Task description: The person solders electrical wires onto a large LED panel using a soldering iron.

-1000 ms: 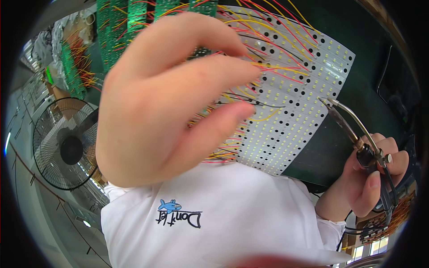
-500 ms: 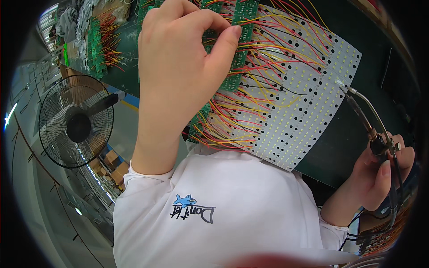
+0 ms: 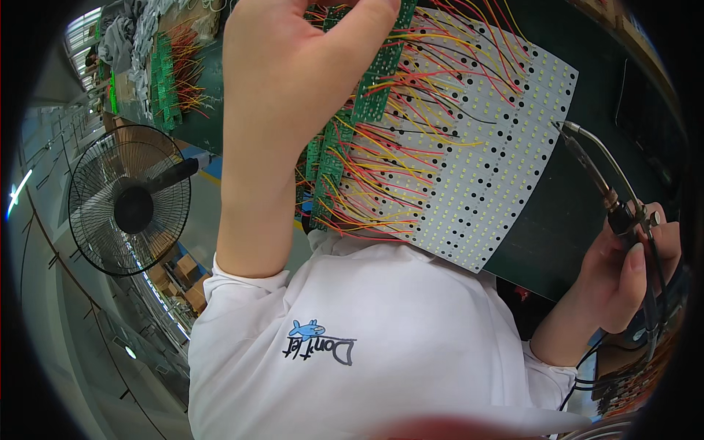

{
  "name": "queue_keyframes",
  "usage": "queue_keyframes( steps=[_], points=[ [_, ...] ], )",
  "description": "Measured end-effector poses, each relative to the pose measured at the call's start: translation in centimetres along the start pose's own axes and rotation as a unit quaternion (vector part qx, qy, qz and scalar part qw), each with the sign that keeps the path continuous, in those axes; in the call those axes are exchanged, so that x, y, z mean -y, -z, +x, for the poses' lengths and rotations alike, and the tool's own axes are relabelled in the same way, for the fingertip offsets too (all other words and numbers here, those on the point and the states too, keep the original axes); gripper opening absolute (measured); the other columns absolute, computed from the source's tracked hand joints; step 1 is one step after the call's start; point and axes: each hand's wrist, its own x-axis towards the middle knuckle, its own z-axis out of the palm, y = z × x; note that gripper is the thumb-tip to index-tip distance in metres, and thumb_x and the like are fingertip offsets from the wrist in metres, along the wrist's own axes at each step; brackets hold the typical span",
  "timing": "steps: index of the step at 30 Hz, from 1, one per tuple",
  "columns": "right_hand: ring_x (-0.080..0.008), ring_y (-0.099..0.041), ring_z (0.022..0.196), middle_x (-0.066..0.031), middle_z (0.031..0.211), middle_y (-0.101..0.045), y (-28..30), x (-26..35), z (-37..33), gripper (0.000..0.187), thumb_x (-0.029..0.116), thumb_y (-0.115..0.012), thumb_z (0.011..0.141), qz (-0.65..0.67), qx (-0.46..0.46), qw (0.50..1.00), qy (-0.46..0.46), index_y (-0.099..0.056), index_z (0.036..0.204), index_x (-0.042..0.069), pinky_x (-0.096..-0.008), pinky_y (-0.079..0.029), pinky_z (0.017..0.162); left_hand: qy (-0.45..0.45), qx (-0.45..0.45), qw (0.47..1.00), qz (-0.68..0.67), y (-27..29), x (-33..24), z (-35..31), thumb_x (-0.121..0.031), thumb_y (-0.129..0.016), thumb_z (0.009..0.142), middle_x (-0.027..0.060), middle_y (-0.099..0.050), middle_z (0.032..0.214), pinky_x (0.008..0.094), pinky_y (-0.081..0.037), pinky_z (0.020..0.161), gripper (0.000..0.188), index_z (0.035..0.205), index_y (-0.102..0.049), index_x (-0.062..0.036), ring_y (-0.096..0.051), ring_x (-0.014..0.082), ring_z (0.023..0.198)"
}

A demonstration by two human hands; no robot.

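My left hand (image 3: 293,73) reaches to the top edge of the view, where its fingertips are partly cut off. Its thumb presses on a green circuit board strip (image 3: 380,81) with red, yellow and black wires. More wired green boards (image 3: 334,165) lie beside and below it. The wires spread over a white LED panel (image 3: 477,213) dotted with small chips and black holes. At the right, my right hand (image 3: 620,282) is closed around a soldering iron (image 3: 622,218) with a curved metal feed tube (image 3: 605,163). The iron's tip is by the panel's right edge.
The panel lies on a dark green table (image 3: 546,242). At the far left of the table is a pile of wired boards (image 3: 167,84). A black fan (image 3: 132,209) stands left of me, with cardboard boxes (image 3: 183,268) behind it. Dark cables (image 3: 587,381) hang at the lower right.
My left hand has moved up, its fingers now partly out of view. The panel and boards sit slightly higher and further left in view. My right hand has barely moved with the iron.
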Motion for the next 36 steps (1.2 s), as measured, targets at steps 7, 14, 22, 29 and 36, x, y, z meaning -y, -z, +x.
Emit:
queue_keyframes(
  steps=[7,14,22,29,36],
  points=[
    [-0.0161,-0.038,0.08,-0.0112,0.089,-0.04,0.3,-0.1,0.2,0.012,0.005,-0.048,0.079,0.067,0.04,0.997,0.017,-0.047,0.089,-0.001,-0.0287,-0.034,0.068,0.004,0.043,0.999,0.022,-0.6,2.2,1.1,-0.017,-0.072,0.08,0.0092,-0.061,0.081,0.0339,-0.046,0.071,0.017,0.077,-0.069,-0.0003,-0.057,0.0235,0.076],
    [-0.0169,-0.037,0.078,-0.0098,0.086,-0.036,0.3,-0.2,0.3,0.012,0.005,-0.047,0.079,0.056,0.031,0.998,0.019,-0.047,0.089,-0.001,-0.0293,-0.032,0.066,-0.188,0.133,0.97,0.084,0.4,2.7,-1.2,-0.014,-0.08,0.064,0.0021,-0.057,0.087,0.0317,-0.043,0.071,0.02,0.081,-0.071,-0.0102,-0.052,0.0204,0.086],
    [-0.017,-0.037,0.077,-0.0096,0.085,-0.036,0.9,-0.3,0.3,0.01,0.007,-0.047,0.08,0.072,0.017,0.997,-0.011,-0.048,0.085,-0.002,-0.0294,-0.031,0.065,-0.213,0.137,0.967,0.01,0.0,3.0,-0.5,-0.008,-0.081,0.06,0.0014,-0.058,0.084,0.0321,-0.044,0.068,0.019,0.076,-0.071,-0.0101,-0.053,0.0203,0.083],
    [-0.0161,-0.035,0.075,-0.0099,0.083,-0.036,1.1,-0.5,0.3,0.009,0.007,-0.047,0.079,0.061,0.023,0.998,0.002,-0.047,0.081,-0.001,-0.0292,-0.029,0.063,-0.242,0.156,0.958,0.005,0.4,3.2,-0.3,-0.001,-0.078,0.053,0.0017,-0.058,0.079,0.0312,-0.044,0.067,0.021,0.069,-0.065,-0.0084,-0.054,0.0206,0.079],
    [-0.0167,-0.035,0.075,-0.0095,0.083,-0.034,1.1,-0.4,0.3,0.008,0.007,-0.046,0.079,0.06,0.024,0.998,0.0,-0.046,0.082,-0.001,-0.03,-0.029,0.065,-0.244,0.173,0.954,0.016,0.5,2.8,0.0,-0.003,-0.075,0.055,0.0012,-0.06,0.076,0.0337,-0.044,0.069,0.019,0.071,-0.067,-0.0101,-0.056,0.0218,0.077]
  ],
)
